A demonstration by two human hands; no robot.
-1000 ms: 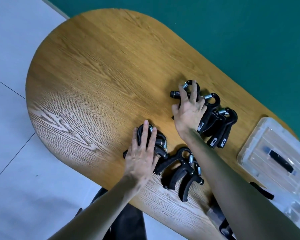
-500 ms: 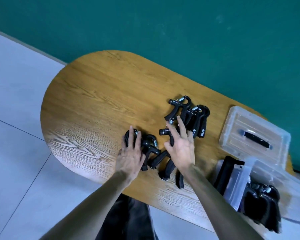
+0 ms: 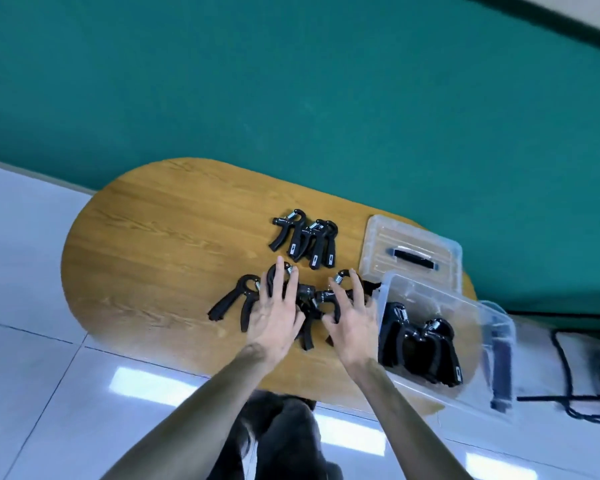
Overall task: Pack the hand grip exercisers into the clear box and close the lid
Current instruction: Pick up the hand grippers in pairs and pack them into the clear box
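Several black hand grip exercisers [image 3: 237, 300] lie bunched on the wooden table [image 3: 153, 258] under my two hands. My left hand [image 3: 277, 315] rests flat on the bunch with fingers spread. My right hand [image 3: 354, 318] lies on its right side, fingers apart, close to the clear box [image 3: 465, 306]. The box is open and holds several exercisers [image 3: 420, 341]. A second group of exercisers [image 3: 305, 239] lies farther back, untouched. The clear lid [image 3: 378, 244] with a black handle lies flat behind the box.
The box overhangs the table's right near edge. A teal wall runs behind the table. Black cables [image 3: 568, 393] lie on the pale tiled floor to the right. My dark trousers [image 3: 281, 431] show below the table edge.
My right hand left the far group and came onto the near bunch. Both hands and the bunch have shifted toward the box. The view swung right, bringing the open box in.
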